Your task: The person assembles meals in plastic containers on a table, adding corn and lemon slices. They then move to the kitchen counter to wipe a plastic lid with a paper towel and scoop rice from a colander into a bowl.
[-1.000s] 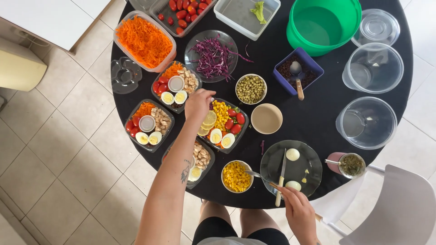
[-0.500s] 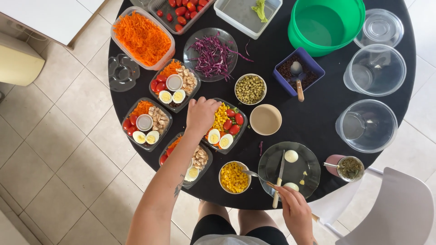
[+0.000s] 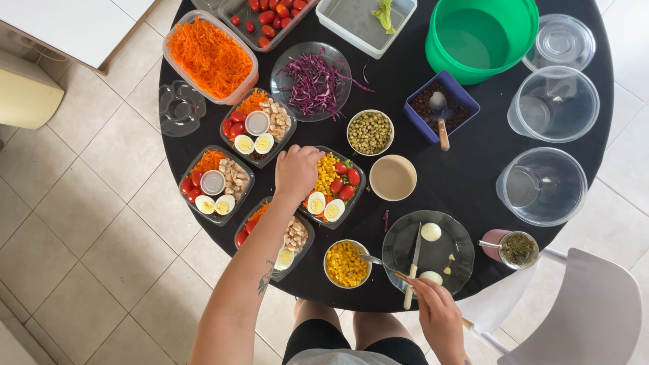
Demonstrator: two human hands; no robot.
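Observation:
My left hand is curled, knuckles up, over the left side of a black meal tray holding corn, cherry tomatoes and egg halves; what is under its fingers is hidden. My right hand at the table's near edge grips the handle of a spoon, whose bowl lies at the rim of a small bowl of corn. Just right of it, a glass plate holds egg pieces and a wooden-handled knife.
Three more filled trays sit left of my hand on the round black table. Farther off are grated carrot, red cabbage, peas, a beige bowl, a green bucket and empty clear containers. A white chair stands at the right.
My left hand has slid a little nearer to me over the corn-and-tomato tray. My right hand and the spoon have hardly moved.

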